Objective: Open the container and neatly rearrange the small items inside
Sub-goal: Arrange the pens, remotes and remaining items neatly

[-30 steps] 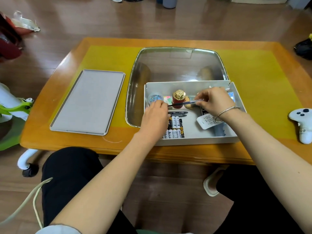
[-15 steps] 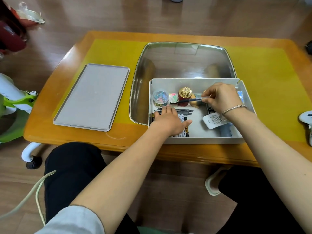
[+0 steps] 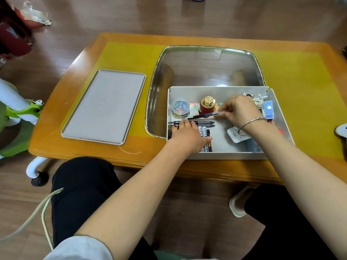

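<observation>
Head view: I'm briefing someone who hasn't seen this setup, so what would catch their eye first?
Probably the open white container near the table's front edge, with both hands inside it. The right hand pinches a dark pen above two pens lying flat, while the left hand rests on a row of batteries. The grey lid lies apart on the left.

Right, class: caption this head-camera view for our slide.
Right hand pinches a pen over the open white box; left hand rests on the batteries.
</observation>
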Available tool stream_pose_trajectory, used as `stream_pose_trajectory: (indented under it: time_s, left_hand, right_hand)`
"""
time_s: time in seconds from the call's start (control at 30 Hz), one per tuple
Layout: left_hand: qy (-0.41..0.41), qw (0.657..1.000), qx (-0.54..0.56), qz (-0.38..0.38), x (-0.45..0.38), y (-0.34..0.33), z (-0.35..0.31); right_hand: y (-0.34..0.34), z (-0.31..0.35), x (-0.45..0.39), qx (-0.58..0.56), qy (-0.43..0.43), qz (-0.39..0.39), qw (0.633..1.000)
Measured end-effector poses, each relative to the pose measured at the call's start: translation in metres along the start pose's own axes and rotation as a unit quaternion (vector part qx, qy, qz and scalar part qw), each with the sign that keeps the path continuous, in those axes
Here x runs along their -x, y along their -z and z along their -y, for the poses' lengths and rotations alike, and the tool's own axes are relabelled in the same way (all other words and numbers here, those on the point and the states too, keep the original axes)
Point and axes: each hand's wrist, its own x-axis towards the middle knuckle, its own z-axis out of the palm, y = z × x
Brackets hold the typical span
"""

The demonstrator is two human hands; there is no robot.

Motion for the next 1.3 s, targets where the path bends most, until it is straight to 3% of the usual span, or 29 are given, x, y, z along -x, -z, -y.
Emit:
stream_pose_trajectory:
  time_s: [0.23, 0.57, 0.93, 1.3]
  left_hand:
    - [0.0, 1.0, 0.0, -0.009, 0.003, 0.0, 0.005]
    - [-0.008, 1.0, 0.008, -0.026, -0.005, -0.003, 0.01]
    - [0.01, 0.998, -0.028, -0.058, -0.009, -0.004, 0.008]
    - [0.008, 1.0, -0.016, -0.015, -0.004, 0.0, 0.009]
  right_hand:
    - [-0.024, 0.018, -0.003, 0.081, 0.029, 0.03, 0.996]
    - [-0.036, 0.023, -0.003, 0.182, -0.002, 0.084, 0.98]
    - [-0.04, 0.02, 0.0, 0.167, -0.022, 0.107, 0.98]
    - [-0.036, 0.019, 0.008, 0.135, -0.035, 0.124, 0.982]
